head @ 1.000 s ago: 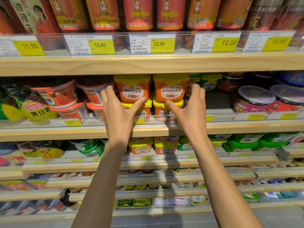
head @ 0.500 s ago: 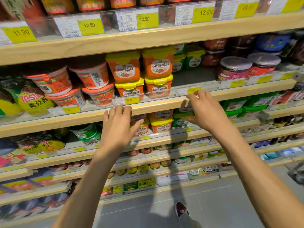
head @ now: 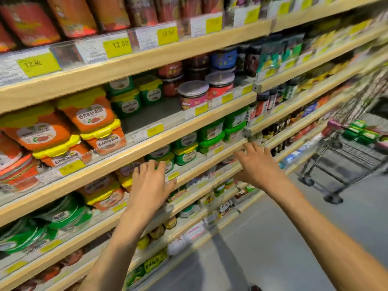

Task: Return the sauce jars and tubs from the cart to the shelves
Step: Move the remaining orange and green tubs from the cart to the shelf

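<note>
Both hands hang empty in front of the shelves, fingers spread. My left hand (head: 150, 183) is level with the third shelf, below the stacked orange tubs with yellow lids (head: 92, 120). My right hand (head: 257, 164) is further right, over the shelf edge beneath the green tubs (head: 212, 135). At the far right stands the wire cart (head: 344, 156) with several green tubs (head: 360, 132) on top. Round jars with grey lids (head: 194, 93) sit on the second shelf. The picture is blurred by motion.
Wooden shelves (head: 147, 148) with yellow price tags run diagonally from lower left to upper right. Red jars (head: 71, 15) fill the top shelf. There is a gap on the second shelf (head: 151, 114) between the orange tubs and the grey-lidded jars. Grey floor (head: 262, 244) lies between me and the cart.
Both hands have left the orange tubs and dropped lower, empty. The view has swung right, bringing the cart into sight at the far right.
</note>
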The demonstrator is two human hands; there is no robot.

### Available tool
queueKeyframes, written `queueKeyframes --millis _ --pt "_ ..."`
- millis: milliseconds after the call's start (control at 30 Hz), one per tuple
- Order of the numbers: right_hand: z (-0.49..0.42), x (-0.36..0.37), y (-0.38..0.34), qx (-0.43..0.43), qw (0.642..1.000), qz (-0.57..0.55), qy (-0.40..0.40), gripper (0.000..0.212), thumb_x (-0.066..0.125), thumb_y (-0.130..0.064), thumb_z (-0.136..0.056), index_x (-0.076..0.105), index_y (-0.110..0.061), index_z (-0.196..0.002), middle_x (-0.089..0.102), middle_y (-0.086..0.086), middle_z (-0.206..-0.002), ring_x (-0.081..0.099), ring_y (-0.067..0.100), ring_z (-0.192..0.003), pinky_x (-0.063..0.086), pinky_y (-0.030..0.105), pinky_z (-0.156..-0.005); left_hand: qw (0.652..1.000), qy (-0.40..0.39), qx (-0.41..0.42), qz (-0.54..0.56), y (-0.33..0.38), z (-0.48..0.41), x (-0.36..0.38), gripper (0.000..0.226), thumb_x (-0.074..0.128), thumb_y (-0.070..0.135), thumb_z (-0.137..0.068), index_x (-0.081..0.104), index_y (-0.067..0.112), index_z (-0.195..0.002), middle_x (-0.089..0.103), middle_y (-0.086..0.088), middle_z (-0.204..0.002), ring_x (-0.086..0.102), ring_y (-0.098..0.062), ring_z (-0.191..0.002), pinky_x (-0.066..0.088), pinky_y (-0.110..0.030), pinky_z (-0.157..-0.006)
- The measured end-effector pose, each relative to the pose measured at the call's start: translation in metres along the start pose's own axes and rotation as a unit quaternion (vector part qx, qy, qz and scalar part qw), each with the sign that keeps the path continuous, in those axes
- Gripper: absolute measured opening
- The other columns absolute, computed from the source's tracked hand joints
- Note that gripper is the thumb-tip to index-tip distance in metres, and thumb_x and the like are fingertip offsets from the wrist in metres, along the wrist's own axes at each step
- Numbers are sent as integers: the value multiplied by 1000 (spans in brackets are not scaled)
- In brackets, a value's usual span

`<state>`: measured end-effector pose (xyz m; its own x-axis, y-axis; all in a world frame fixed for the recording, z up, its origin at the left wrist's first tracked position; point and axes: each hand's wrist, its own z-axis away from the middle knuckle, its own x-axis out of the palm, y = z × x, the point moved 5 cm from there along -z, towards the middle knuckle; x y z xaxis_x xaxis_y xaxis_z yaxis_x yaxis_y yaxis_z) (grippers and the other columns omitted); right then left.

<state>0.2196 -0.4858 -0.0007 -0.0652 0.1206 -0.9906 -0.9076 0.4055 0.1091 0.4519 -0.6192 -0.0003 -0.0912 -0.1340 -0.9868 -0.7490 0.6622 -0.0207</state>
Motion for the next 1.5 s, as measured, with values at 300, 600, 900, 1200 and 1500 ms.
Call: queueKeyframes --millis 300,600,900,1200,1500 --pt "62 44 217 174 983 -32 -55 75 66 -48 -91 33 -18 -151 24 17 -157 24 37 -145 28 57 -114 986 -11 164 18 220 -95 22 54 55 55 -93 51 19 -133 57 -7 -123 53 -30 -117 46 -42 -96" --pt "128 93 410 300 949 -58 -81 66 66 -50 -88 42 -19 -142 32 13 -154 32 35 -140 33 51 -111 953 -36 294 64 460 -155 38 52 53 54 -94 51 19 -132 56 -7 -127 53 -28 -117 45 -39 -93" --pt "151 129 523 377 914 -108 -105 66 61 -50 -92 40 -18 -146 37 13 -151 35 34 -138 36 50 -110 925 -64 371 52 608 -197 67 56 54 57 -93 51 20 -135 58 -8 -122 56 -28 -111 46 -40 -85" --pt "92 173 621 391 891 -165 -160 73 61 -56 -91 38 -17 -148 38 12 -150 40 34 -136 38 47 -110 910 -86 402 52 712 -295 104 57 53 55 -94 45 20 -138 52 -7 -130 51 -30 -122 45 -42 -94" --pt "-13 195 750 395 887 -184 -150 66 62 -52 -92 43 -16 -143 46 11 -144 48 31 -128 46 43 -103 904 -107 410 61 814 -439 141 54 52 53 -94 49 17 -134 57 -10 -128 54 -32 -117 46 -43 -95"
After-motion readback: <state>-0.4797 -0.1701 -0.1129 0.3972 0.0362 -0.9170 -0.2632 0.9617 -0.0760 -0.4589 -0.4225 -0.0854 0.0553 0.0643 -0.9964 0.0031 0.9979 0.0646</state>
